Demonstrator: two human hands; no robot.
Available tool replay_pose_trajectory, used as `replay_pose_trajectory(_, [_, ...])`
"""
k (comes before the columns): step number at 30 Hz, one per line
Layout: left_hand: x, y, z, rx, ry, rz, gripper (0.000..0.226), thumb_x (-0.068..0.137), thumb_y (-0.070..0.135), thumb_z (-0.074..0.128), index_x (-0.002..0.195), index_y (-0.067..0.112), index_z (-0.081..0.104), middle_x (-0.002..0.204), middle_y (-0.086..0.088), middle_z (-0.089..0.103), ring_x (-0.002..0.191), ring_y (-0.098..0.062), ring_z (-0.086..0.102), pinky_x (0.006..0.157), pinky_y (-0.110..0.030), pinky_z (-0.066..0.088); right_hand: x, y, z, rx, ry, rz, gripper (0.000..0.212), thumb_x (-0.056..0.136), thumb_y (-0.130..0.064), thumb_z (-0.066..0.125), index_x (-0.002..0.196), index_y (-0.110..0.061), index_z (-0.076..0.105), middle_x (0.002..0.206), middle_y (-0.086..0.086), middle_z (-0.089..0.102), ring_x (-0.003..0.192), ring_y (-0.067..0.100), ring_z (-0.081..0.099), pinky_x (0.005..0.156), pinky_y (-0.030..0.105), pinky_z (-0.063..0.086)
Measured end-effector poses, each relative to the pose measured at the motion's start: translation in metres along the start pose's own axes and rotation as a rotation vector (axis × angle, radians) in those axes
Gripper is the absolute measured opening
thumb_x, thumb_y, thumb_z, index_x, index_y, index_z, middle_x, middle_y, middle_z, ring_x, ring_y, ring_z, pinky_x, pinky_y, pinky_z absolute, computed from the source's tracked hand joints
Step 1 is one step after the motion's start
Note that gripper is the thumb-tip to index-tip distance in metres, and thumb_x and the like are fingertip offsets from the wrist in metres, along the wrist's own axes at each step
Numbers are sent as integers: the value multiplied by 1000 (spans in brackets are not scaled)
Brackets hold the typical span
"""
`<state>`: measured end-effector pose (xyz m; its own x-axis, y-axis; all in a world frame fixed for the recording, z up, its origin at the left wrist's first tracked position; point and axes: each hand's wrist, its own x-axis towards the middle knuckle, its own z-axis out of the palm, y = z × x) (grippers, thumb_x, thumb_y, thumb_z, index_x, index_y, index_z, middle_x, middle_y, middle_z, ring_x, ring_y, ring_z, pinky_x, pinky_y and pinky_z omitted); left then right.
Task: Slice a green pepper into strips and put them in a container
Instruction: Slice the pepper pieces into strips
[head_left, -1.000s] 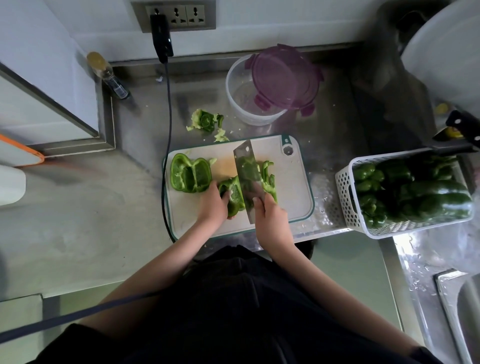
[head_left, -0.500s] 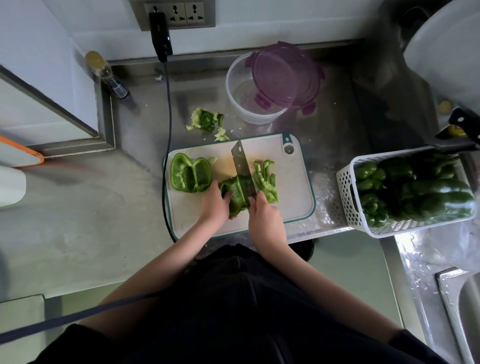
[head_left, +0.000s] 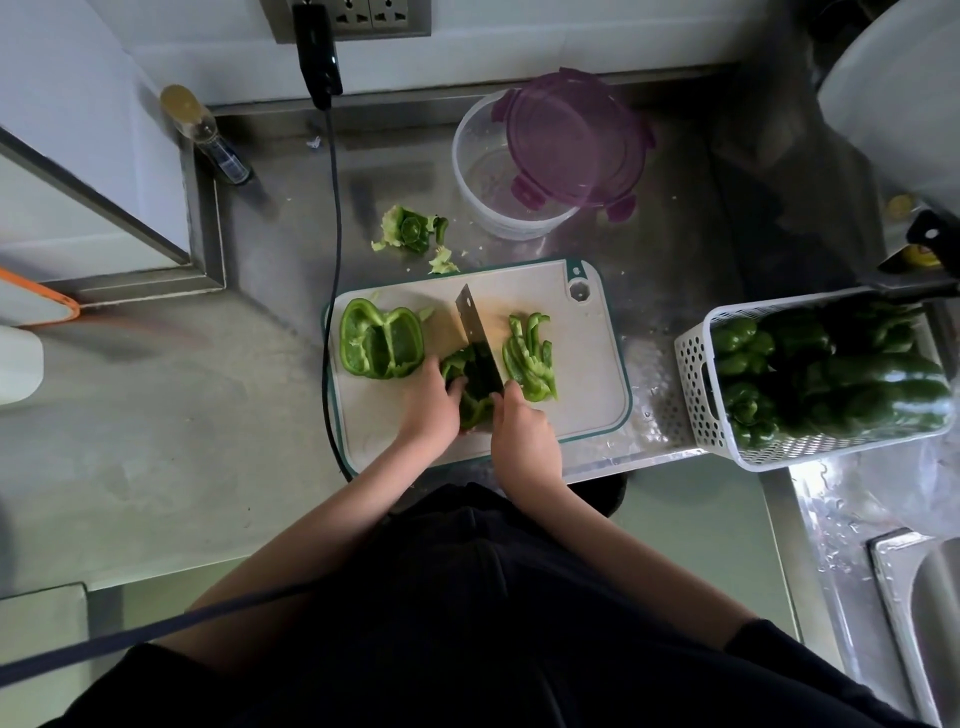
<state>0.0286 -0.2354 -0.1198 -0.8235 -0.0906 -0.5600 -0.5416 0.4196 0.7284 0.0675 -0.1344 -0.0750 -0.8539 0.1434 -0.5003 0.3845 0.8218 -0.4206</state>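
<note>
On the white cutting board (head_left: 582, 415) my left hand (head_left: 428, 408) holds down a green pepper piece (head_left: 470, 402), fingers curled on its left side. My right hand (head_left: 524, 434) grips the handle of a cleaver (head_left: 478, 338), whose blade stands on edge across that piece. A pile of cut strips (head_left: 530, 353) lies just right of the blade. An uncut pepper half (head_left: 381, 338) rests open side up at the board's left. The clear round container (head_left: 483, 176) stands behind the board, with a purple lid (head_left: 574, 140) leaning on its rim.
Pepper core and scraps (head_left: 413, 234) lie on the steel counter behind the board. A white basket (head_left: 696, 374) of whole green peppers stands at the right. A black cable (head_left: 335, 208) hangs from the wall socket past the board's left edge. A sink (head_left: 930, 613) is at lower right.
The cleaver has turned from lying broad-side up to standing on edge and has shifted left onto the pepper piece. The strip pile now lies apart to the right of the blade.
</note>
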Motion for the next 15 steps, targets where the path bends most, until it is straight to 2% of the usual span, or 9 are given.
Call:
replay_pose_trajectory(2, [1,-2,-1,49,-12,13,17,97,18,49,111,11,47,101,-7,60,87,-24,63,70,-38,56,6,-5,-1,8,14,-18,21,103,-25,30,91,-10,39,76,12,59,72,34,60,61,42,51])
replay_pose_trajectory(5, [-1,-5,-2,25,-45,20,16,98,17,47,113,11,48,101,-8,62,84,-23,64,58,-27,52,20,-17,-5,21,6,-19,23,103,-26,29,93,-10,41,75,10,58,70,31,59,59,39,49])
replay_pose_trajectory(7, [-5,-4,-4,0,-60,10,23,99,17,45,121,10,47,106,-5,61,84,-20,62,49,-17,47,29,-19,-9,35,5,-16,28,103,-31,27,94,-10,43,74,8,57,69,30,58,58,36,46])
replay_pose_trajectory(9, [-5,-1,-6,-41,-78,-42,35,99,18,46,132,9,41,111,-2,54,87,-18,59,47,-14,47,32,-11,-16,22,5,-28,29,103,-34,27,90,-12,41,69,4,52,67,28,55,57,34,42])
replay_pose_trajectory(10, [-5,1,-9,-50,-91,-70,40,98,20,47,136,10,37,114,-2,52,90,-19,59,51,-15,49,30,-5,-20,12,9,-31,28,103,-33,28,89,-13,41,67,2,49,66,28,53,57,33,41])
replay_pose_trajectory(12, [-4,2,-13,-82,-137,-132,45,97,23,49,139,13,34,118,-5,52,93,-28,62,59,-30,57,30,11,-27,45,46,-3,26,103,-31,30,89,-13,42,69,3,50,65,28,51,59,33,40])
replay_pose_trajectory(13, [-3,2,-15,-121,-153,-160,43,97,23,50,137,15,36,116,-7,53,87,-31,64,56,-36,58,31,18,-30,77,70,9,26,103,-31,30,90,-13,43,71,4,51,65,28,50,59,33,38])
replay_pose_trajectory(15, [-2,2,-16,-167,-165,-188,37,96,23,51,131,14,41,114,-11,55,78,-33,64,48,-38,57,31,23,-38,153,95,12,26,102,-31,32,87,-13,43,70,2,51,62,24,47,59,30,33])
